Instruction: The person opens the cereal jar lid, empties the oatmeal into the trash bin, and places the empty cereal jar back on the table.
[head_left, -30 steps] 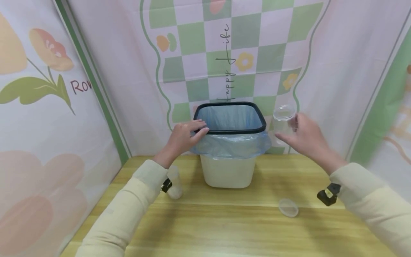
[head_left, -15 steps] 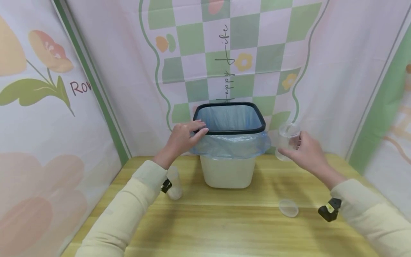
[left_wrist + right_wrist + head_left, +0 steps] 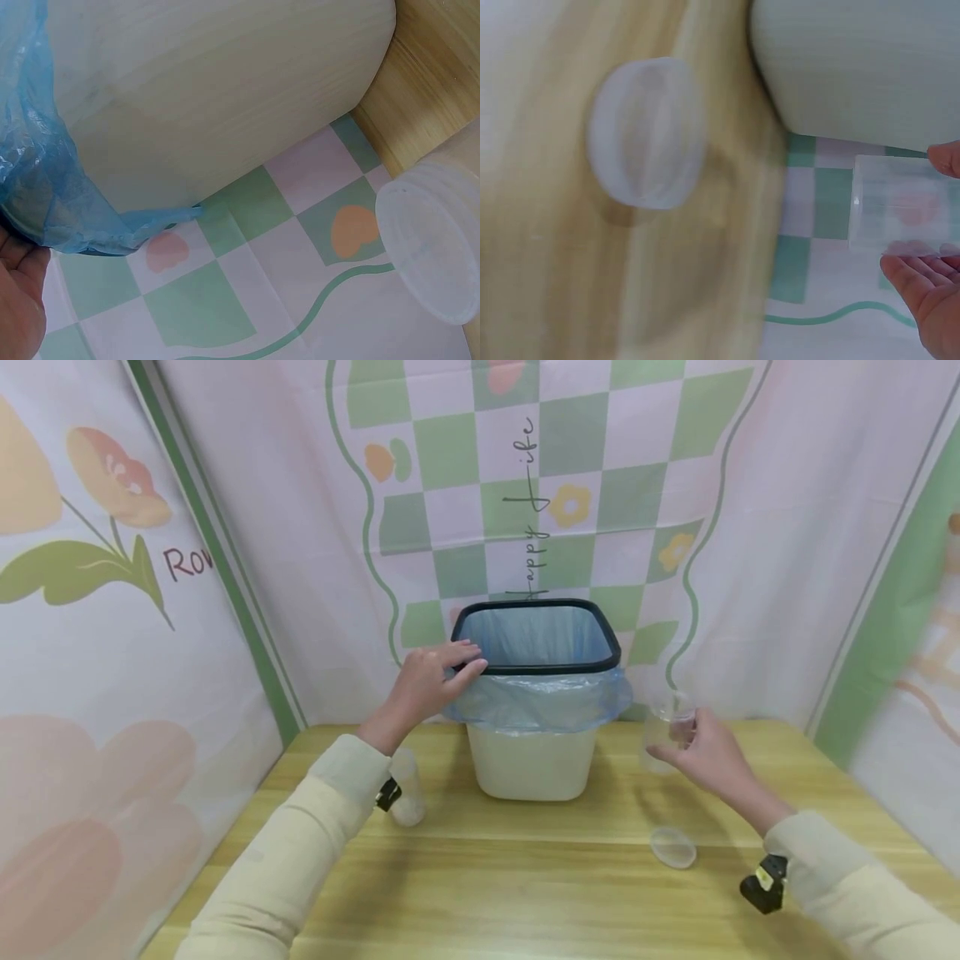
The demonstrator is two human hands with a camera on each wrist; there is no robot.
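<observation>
In the head view, my left hand [image 3: 431, 687] rests on the left corner of the black rim of a white trash can [image 3: 532, 764]. Its visible fingers lie fairly straight over the rim. A blue bag [image 3: 540, 702] lines the can and folds down outside. My right hand [image 3: 716, 756] holds a clear plastic jar [image 3: 663, 735] upright, fingers and thumb on opposite sides, right of the can. The jar looks uncovered, and I see nothing in it. Near it, a translucent round lid [image 3: 672, 847] lies on the table.
A second clear jar [image 3: 408, 802] with whitish contents stands left of the can, partly behind my left sleeve; its cap [image 3: 427, 251] shows in the left wrist view. The wooden table [image 3: 510, 893] meets a patterned cloth backdrop [image 3: 510, 510] behind the can.
My right hand has come down with the jar, from beside the can's rim to just over the tabletop. My left hand has stayed on the rim.
</observation>
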